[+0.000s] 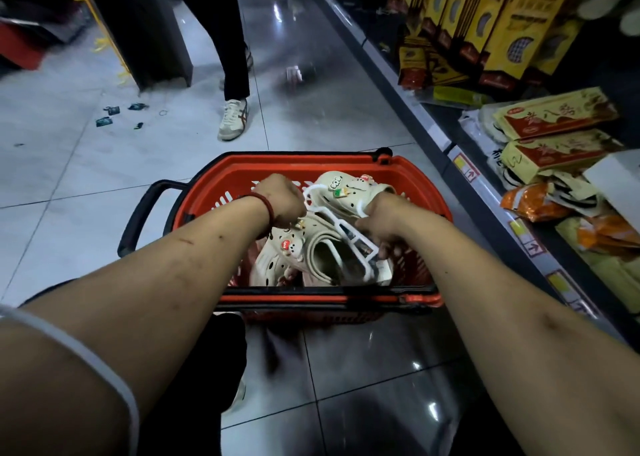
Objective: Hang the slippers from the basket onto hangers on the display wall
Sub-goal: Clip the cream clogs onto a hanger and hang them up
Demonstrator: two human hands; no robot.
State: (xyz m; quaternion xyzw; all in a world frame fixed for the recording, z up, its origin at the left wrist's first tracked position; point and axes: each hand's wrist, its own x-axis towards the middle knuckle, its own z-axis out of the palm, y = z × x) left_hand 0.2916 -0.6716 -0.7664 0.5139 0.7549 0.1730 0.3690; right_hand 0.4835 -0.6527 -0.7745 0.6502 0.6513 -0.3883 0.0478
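Left forearm [180,258]: nearest the lens, reaching in from lower left; red bracelet [265,206] on the wrist.
Left hand [282,196]: back upward, fingers curled down into the basket beside the hanger's hook; what they hold is hidden, so the grip cannot be told.
Right hand [382,222]: fingers clamped round the frame of one white hanger [341,229].
Basket [242,166]: one, red, with black handles, on the tiled floor.
Slippers [346,187]: cream clogs with charms, all inside the basket; three made out, any beneath hidden.
In the way: both hands and the hanger cover the middle of the pile.
Shelving [433,123]: right, just beside the basket; yellow-and-red boxes [557,113], orange packets [530,203].
Bystander: one person's dark-trousered legs beyond the basket; one pale sneaker [233,120] plainly seen.
Floor scraps [110,116]: four, dark, far left.
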